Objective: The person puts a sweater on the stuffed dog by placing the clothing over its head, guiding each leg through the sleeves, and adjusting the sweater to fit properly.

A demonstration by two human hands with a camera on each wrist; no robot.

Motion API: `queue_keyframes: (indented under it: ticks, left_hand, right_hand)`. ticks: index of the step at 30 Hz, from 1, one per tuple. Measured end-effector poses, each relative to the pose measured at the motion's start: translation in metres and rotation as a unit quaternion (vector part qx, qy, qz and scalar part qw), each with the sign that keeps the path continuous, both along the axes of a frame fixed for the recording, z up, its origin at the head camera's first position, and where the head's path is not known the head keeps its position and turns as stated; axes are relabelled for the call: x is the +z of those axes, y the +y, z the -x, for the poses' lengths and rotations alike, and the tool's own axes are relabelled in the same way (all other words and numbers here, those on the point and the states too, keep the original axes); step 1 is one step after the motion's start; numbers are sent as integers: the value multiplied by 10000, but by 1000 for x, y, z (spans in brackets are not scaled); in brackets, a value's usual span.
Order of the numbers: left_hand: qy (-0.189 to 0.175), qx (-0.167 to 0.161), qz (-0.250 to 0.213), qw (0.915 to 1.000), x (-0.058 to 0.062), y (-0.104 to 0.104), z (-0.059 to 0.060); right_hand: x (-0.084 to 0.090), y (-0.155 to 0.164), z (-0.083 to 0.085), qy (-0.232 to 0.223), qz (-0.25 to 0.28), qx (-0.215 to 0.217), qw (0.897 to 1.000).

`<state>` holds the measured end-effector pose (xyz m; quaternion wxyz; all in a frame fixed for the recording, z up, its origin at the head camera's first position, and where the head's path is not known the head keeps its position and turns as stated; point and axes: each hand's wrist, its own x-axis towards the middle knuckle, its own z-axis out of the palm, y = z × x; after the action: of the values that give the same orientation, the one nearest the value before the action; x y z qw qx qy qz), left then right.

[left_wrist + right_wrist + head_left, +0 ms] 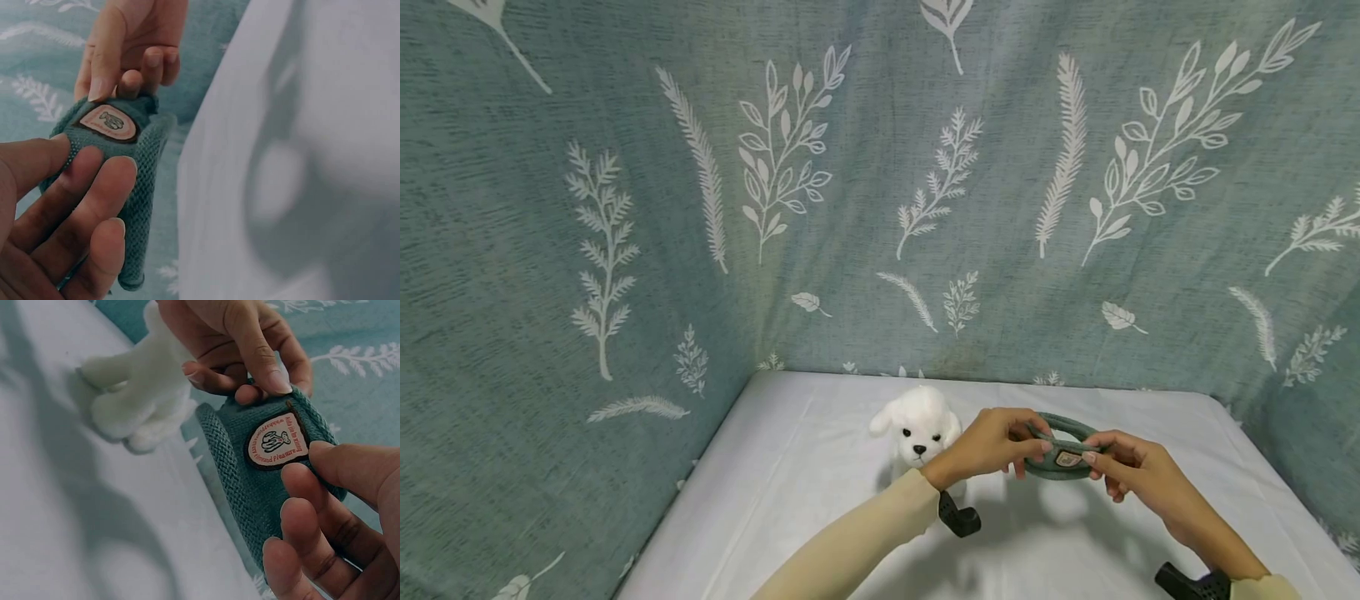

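Left hand (992,446) and right hand (1131,471) each pinch one end of a green knitted band (1060,450) (oval patch facing up), held above the white worktop (790,500), beside a plush dog (917,425).

The knitted band (1063,451) hangs above the table (790,500), between the left hand (992,446) on its left and the right hand (1138,475) on its right, each pinching one end. The plush dog (917,429) sits on the table left of the left hand, seemingly just behind its wrist. The curtain (880,183) stands behind the table and along its sides.
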<state>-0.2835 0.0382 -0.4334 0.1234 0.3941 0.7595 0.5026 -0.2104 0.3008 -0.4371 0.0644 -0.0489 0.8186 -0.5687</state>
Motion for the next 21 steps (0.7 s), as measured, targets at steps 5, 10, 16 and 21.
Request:
queue_keyframes:
  ticks: [5,10,16,21]
  left_hand:
    - [116,48,-41,9999,5,-1,1]
    - [226,102,-80,9997,14,-3,0]
    - [375,161,-154,9990,26,-6,1]
    - [473,211,-173,9985,34,-11,2]
  right_hand:
    - [8,-2,0,139,-18,63,9999]
    - [16,-5,0,297,-25,-7,9996]
    - [23,-7,4,502,-65,-1,9987]
    - [29,-12,6,638,-98,46,9979]
